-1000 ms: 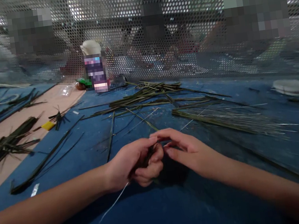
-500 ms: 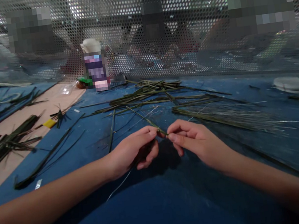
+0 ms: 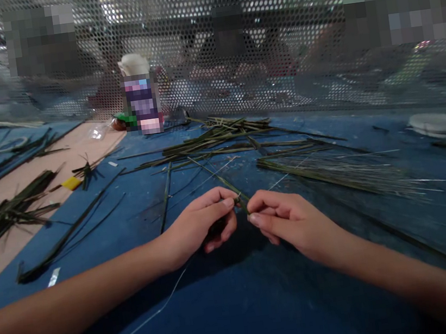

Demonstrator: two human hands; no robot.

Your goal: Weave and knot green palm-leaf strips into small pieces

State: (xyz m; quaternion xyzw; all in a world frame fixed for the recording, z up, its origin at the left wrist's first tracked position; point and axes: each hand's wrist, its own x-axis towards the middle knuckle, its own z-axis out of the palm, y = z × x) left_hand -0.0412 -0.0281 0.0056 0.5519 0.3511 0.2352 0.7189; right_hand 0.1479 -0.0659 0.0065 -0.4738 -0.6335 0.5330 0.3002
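Between thumb and fingers, my left hand (image 3: 209, 218) pinches a small piece that looks like folded green leaf strip. A long, thin green leaf strip (image 3: 216, 175) runs from the hands away across the blue table. My right hand (image 3: 281, 214) is closed in a pinch on the near part of this strip, just right of my left hand. A thin pale wire or thread (image 3: 160, 310) trails from under my left hand toward the front edge. What lies inside the left palm is hidden.
Loose green strips (image 3: 219, 134) are piled at the back. Strips with thin wires (image 3: 331, 177) lie right, near stacked white discs (image 3: 439, 125). A bundle (image 3: 18, 207) and yellow piece (image 3: 71, 183) lie left. A perforated metal screen (image 3: 190, 45) stands behind, with people beyond it.
My right hand has moved slightly down and toward me, pulling the end of the leaf strip down. More of the pale wire or thread now shows at the front.
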